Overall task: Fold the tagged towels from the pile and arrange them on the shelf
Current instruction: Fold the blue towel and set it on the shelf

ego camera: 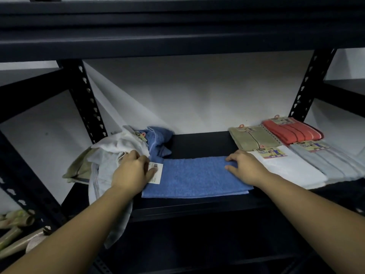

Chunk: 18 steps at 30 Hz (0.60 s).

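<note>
Nearest, on the front of the dark shelf (pixel 201 144), the blue towel (pixel 194 176) lies folded into a long strip, the left hand (pixel 131 172) pinching its paper tag (pixel 156 173) at 9 o'clock with thumb curled on it, the right hand (pixel 246 168) resting flat, fingers straight, on the end at 3 o'clock. The fold looks half done; next, one end probably goes over the other. Farther back, the unfolded pile (pixel 126 147) sits at 10 o'clock, the folded towels, white towel (pixel 284 165) nearest, at 2 o'clock.
</note>
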Each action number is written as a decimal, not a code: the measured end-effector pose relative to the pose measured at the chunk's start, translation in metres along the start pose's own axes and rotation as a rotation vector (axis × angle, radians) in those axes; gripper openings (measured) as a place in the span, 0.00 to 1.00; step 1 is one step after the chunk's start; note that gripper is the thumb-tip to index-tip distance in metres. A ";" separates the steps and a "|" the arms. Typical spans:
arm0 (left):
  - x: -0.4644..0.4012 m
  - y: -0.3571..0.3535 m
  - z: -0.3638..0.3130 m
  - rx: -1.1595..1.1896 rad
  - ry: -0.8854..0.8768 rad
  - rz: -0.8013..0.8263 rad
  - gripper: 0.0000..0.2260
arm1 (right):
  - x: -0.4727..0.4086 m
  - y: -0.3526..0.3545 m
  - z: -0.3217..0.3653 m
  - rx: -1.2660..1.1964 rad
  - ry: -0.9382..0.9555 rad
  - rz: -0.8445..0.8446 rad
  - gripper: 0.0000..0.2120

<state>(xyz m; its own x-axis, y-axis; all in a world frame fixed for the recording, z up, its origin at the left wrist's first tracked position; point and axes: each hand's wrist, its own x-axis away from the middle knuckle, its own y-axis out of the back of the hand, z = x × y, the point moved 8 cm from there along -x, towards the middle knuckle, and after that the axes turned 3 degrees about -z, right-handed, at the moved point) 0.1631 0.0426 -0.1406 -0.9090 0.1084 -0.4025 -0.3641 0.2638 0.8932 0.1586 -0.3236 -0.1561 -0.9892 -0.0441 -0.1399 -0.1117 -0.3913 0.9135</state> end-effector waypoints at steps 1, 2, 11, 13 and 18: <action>0.001 0.002 -0.003 0.000 -0.005 -0.025 0.14 | -0.001 0.000 0.001 0.011 0.007 -0.001 0.18; 0.001 0.005 -0.006 -0.001 -0.017 -0.057 0.13 | -0.002 0.000 0.003 0.020 0.010 0.005 0.18; 0.007 -0.006 -0.096 0.209 -0.270 0.077 0.09 | 0.011 0.025 -0.004 -0.033 0.067 -0.040 0.17; 0.012 -0.013 -0.139 0.310 -0.372 0.157 0.10 | 0.022 0.032 -0.013 -0.087 0.088 -0.082 0.11; 0.019 -0.036 -0.231 0.370 -0.498 0.266 0.20 | 0.052 0.047 -0.039 -0.281 0.074 -0.183 0.05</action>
<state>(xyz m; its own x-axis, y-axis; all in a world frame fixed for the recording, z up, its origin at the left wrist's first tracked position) 0.1121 -0.1864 -0.1340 -0.7234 0.6208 -0.3021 0.0334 0.4685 0.8828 0.1057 -0.3799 -0.1351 -0.9445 -0.0123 -0.3283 -0.2459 -0.6361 0.7314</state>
